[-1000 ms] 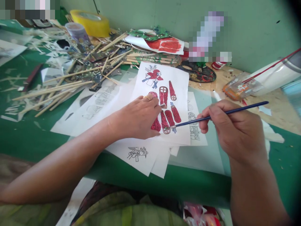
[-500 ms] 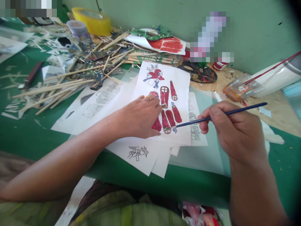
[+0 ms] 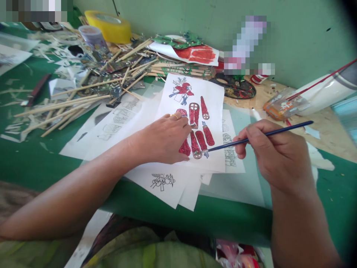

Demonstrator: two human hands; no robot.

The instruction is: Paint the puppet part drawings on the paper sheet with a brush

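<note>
My left hand (image 3: 167, 137) lies palm down on a white sheet of paper (image 3: 213, 93), its fingers stretched out over part of the drawings. A ring sits on one finger. In my right hand (image 3: 279, 154) a thin dark blue paintbrush (image 3: 290, 127) is pinched near its middle. The brush tip rests at a small wheel-like shape (image 3: 197, 154) at the end of a red painted piece. Several red patterned pieces and a red and blue figure (image 3: 182, 90) are coloured on the sheet. Other line-drawn sheets (image 3: 170, 199) lie beneath it.
Wooden sticks (image 3: 64, 106) and paper scraps crowd the left side. Behind stand a yellow tape roll (image 3: 117, 31) and a plastic cup (image 3: 92, 35). A paint-covered palette (image 3: 237, 89) and small red bottle (image 3: 259, 76) lie at the back right, near a white cylinder (image 3: 326, 96).
The whole view has shifted very slightly left. Both hands, the brush tip and the sheet keep nearly the same places relative to one another.
</note>
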